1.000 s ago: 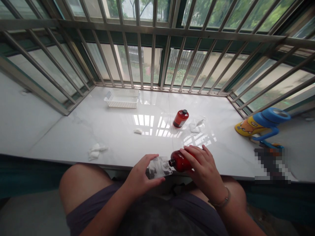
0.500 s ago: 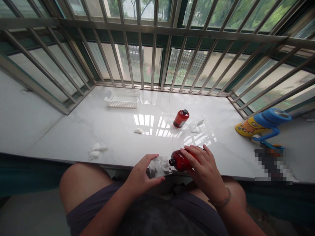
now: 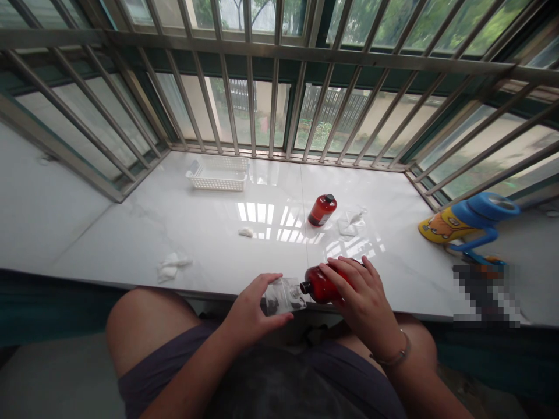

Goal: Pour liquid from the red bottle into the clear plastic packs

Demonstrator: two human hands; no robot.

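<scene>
My left hand (image 3: 257, 305) is wrapped round a clear, square-sided bottle (image 3: 283, 295), tilted with its neck to the right. In my right hand (image 3: 360, 297) lies a dark red bottle (image 3: 321, 285), tipped on its side with its uncapped black mouth at the clear bottle's neck. Whether the two mouths touch, or any liquid passes, I cannot tell. Beyond my hands stands a second red bottle (image 3: 322, 210) with a black cap. Beside it, a clear pump top (image 3: 357, 217) lies by a small clear, flat piece (image 3: 348, 227).
On the white marbled counter (image 3: 209, 244) are a white perforated basket (image 3: 218, 181), a crumpled tissue (image 3: 171, 267) and a small white wad (image 3: 246, 232). A blue and yellow flask (image 3: 458, 218) stands at the right near a blurred-out dark object (image 3: 484, 294). Metal bars (image 3: 288, 55) close off the windows behind.
Almost nothing differs. Both hands hold the two bottles in the same pose, and the view has shifted very slightly.
</scene>
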